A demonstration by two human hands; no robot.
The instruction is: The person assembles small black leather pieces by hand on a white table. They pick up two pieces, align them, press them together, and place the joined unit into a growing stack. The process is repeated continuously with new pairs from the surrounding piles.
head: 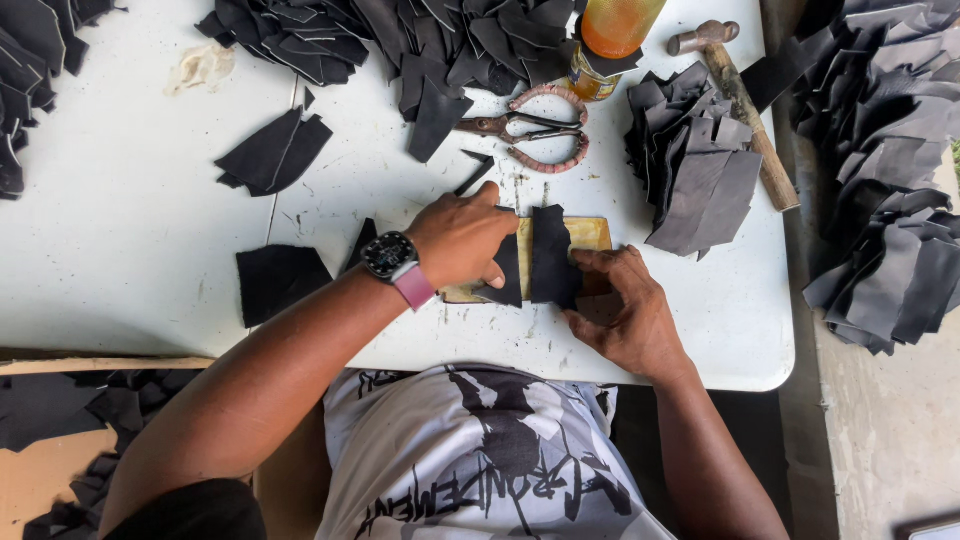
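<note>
— Where were your hands on the white table?

— Your left hand, fingers curled, pressed one black leather piece onto the yellow board; your right hand pinched the neighbouring dark piece, scissors lying beyond.

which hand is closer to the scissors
Left. The left hand lies just below the scissors, pressing a dark leather piece on the small board. The right hand sits lower and further right, at the board's near edge.
</note>
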